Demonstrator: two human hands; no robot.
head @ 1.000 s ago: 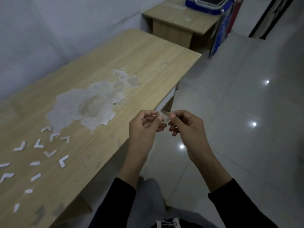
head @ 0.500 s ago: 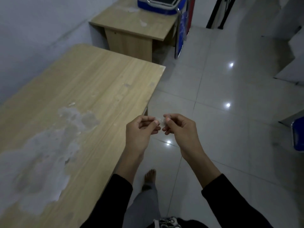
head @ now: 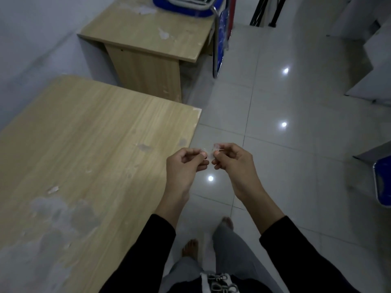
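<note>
A small, thin, translucent whitish scrap [head: 210, 150] is held in the air between both hands, over the tiled floor just right of the table's corner. My left hand [head: 185, 166] pinches its left end between thumb and forefinger, the other fingers curled. My right hand [head: 232, 161] pinches its right end the same way. What the scrap is made of is too small and dim to tell.
A long wooden table [head: 88, 157] with worn grey patches lies to my left. A smaller wooden desk [head: 148, 39] stands beyond it with a blue box [head: 182, 7] on top. Blue chair parts [head: 383, 182] sit at the right edge. Glossy tiled floor [head: 296, 144] stretches ahead.
The view has swung right and forward along the table; the white L-shaped pieces on the table have left the frame. Both hands keep pinching the scrap in the same pose.
</note>
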